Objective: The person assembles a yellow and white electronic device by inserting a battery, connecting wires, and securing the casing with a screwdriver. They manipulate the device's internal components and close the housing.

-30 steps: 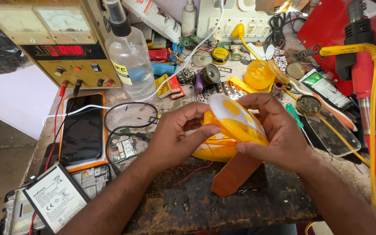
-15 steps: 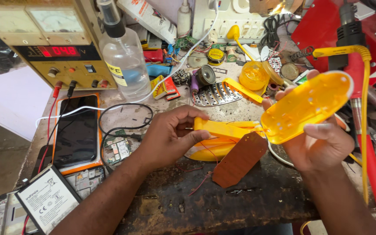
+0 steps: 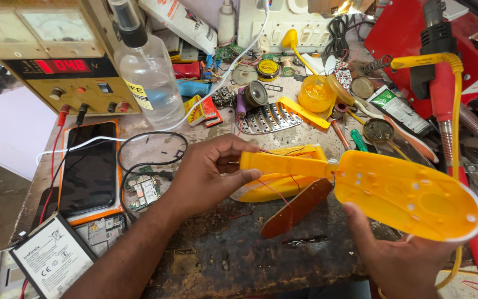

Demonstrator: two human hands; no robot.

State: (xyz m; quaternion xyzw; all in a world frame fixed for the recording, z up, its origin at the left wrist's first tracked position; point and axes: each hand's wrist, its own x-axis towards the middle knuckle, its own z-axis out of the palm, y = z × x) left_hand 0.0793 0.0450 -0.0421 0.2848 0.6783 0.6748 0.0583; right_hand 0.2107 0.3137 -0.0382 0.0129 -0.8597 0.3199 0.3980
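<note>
While the left hand clamps the yellow housing steady above the counter, the right hand cradles the opened yellow cover at right, exposing thin wires and brown circuit board.

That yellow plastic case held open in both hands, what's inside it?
Inside the yellow case, held by the left hand, thin red wires run down to a brown circuit board hanging out. The lid, in the right hand, shows bare screw posts. Deeper parts are hidden.
</note>
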